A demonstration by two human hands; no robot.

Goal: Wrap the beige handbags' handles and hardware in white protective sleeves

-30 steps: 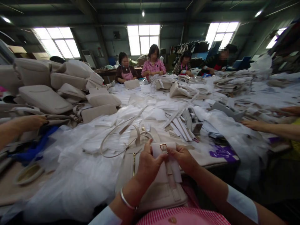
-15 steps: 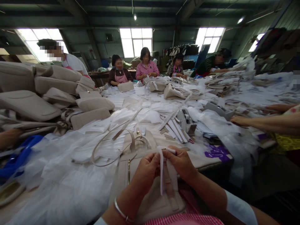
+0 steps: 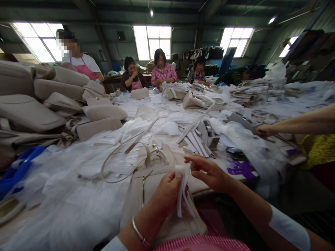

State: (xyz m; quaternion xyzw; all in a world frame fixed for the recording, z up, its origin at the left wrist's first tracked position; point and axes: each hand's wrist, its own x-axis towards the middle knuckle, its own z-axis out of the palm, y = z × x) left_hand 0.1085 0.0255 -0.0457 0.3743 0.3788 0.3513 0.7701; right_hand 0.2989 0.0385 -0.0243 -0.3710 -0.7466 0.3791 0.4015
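A beige handbag [image 3: 154, 188] lies against my lap at the table's near edge, its long strap [image 3: 115, 164] looping over the white wrapping sheets. My left hand [image 3: 167, 193] is closed around a folded strip of white wrapping [image 3: 181, 190] that hangs over the bag's front. My right hand [image 3: 208, 172] hovers just right of the strip, fingers curled and apart, holding nothing.
Finished beige bags [image 3: 47, 104] are stacked at the left. White sheets, straps and bag parts [image 3: 196, 136] cover the table. Another person's arm [image 3: 295, 125] reaches in from the right. Several people [image 3: 162, 69] sit or stand at the far side.
The white strip has been folded up off the bag's buckle and gathered into my left hand. My right hand has let go of it and lifted away to the right.
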